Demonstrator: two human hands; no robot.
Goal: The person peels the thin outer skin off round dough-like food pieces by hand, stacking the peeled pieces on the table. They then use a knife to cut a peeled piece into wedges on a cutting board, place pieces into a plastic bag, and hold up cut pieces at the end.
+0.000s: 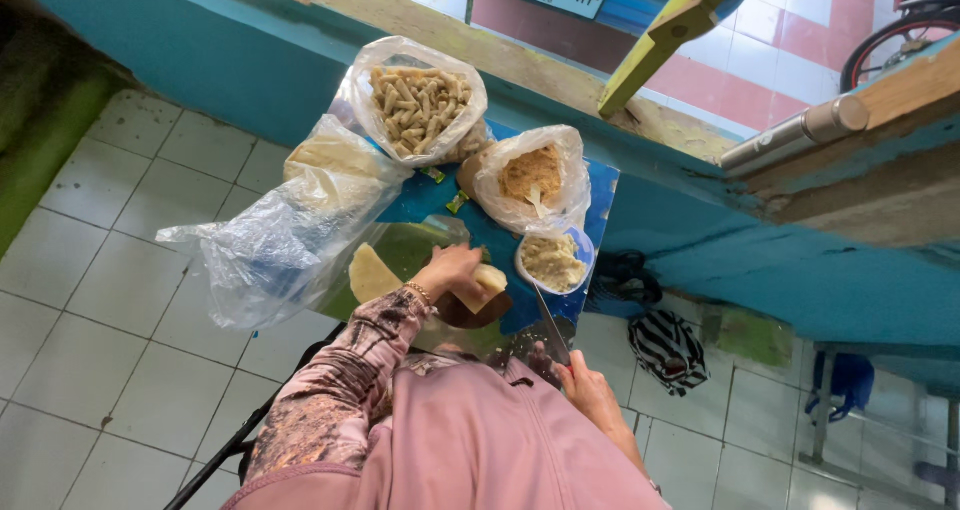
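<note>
**Small blue work table, seen from above: hands, wrappers, fillings**

Left hand: fingers curled down over a pale, folded dough wrapper, gripping it from above; thin bead bracelet at the wrist; patterned pink-brown sleeve behind.

Right hand: fingers clenched around the handle of a slim steel-bladed knife; blade angled up and away toward a small round blue-rimmed bowl of pale minced filling, tip just beside its rim.

Under the held wrapper: dark brown round board, mostly covered.

Just left of the left hand: flat pale yellow triangular wrapper sheet, lying on a greenish clear sheet.

Farther out, left: large crumpled clear plastic bag, overhanging the table edge above the floor, holding a stack of pale sheets at its upper end.

Far side: clear plastic bag of short tan rolled sticks, mouth open; beside it, clear plastic bag of brown crumbly filling with a pale utensil stuck in, touching the bowl's far rim.

Blue table top: crowded; bare patches only along the right edge and between the bags.

Beyond: teal painted wall ledge close against the table's far side.

Below and around: white tiled floor, open to the left; striped black-and-white bag on the tiles to the right, near the right hand.
</note>
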